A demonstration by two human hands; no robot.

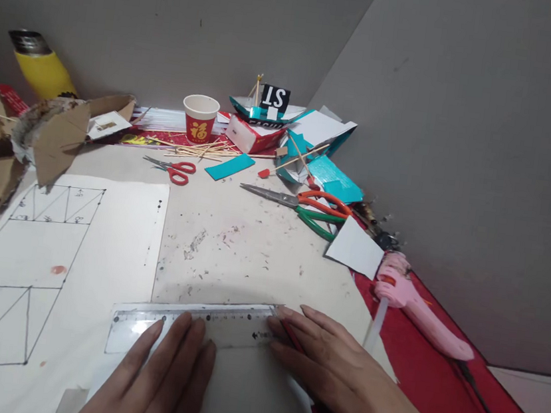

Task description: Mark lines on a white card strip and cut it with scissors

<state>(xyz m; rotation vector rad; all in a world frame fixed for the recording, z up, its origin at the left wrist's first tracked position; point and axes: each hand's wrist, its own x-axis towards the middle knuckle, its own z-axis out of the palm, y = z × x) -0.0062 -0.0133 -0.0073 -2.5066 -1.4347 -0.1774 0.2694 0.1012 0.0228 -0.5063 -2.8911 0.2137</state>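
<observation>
Along the far side of the tabletop, a red and white paper cup stands beside a heap of thin wooden sticks. Right of it, a small model boat sits on a red and white box, with teal pieces piled alongside. Red-handled scissors and a teal strip lie nearer, and larger scissors with one orange and one green handle point left. A white card lies by the larger scissors, near a pink glue gun on a red covering. At the far left are cut cardboard pieces and a tilted yellow bottle.

A large white sheet with ruled dark lines spreads over the left side; a pale board lies near the person, just beside that sheet's lower right. Across the board's far edge lies a clear ruler with dark markings, partly covered by the hands.

The left hand rests on the ruler, fingers slightly spread. The right hand reaches its right end with fingers extended; a slim red pen runs among them, but how firmly it is pinched I cannot tell.
</observation>
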